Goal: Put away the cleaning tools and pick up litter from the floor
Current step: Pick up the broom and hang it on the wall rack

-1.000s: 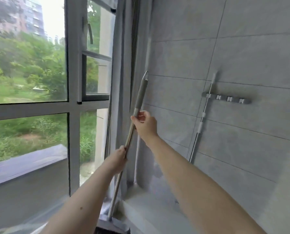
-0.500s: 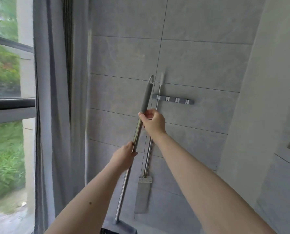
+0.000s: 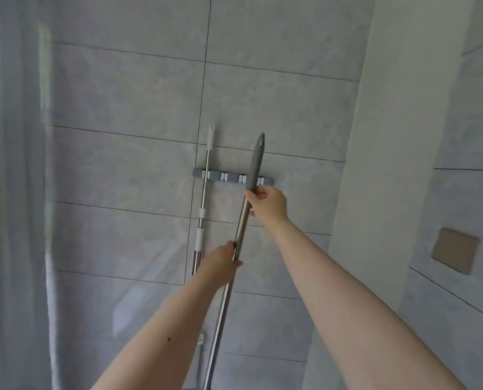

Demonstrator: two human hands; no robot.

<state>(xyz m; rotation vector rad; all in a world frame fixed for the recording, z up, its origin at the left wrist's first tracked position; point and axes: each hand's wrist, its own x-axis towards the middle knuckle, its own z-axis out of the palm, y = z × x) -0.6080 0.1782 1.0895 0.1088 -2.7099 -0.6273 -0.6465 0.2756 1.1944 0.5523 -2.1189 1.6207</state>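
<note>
I hold a long mop [image 3: 256, 161] with a steel pole and a grey top grip, nearly upright in front of the tiled wall. My right hand [image 3: 268, 204] grips the pole just below the grey grip. My left hand [image 3: 220, 264] grips the pole lower down. The grey grip crosses in front of the grey wall rack [image 3: 229, 175], near its right-hand clips. A second mop [image 3: 203, 198] with a white handle tip hangs in the rack's leftmost clip. The head of the held mop is out of view below.
A grey curtain [image 3: 15, 192] hangs along the left side. A plain wall column [image 3: 375, 164] juts out to the right of the rack, with a tan square plate [image 3: 455, 250] on the tiled wall beyond it.
The view has swung right from the window to the tiled wall. The mop in both hands has moved right, from beside the hanging mop to in front of the rack's right clips.
</note>
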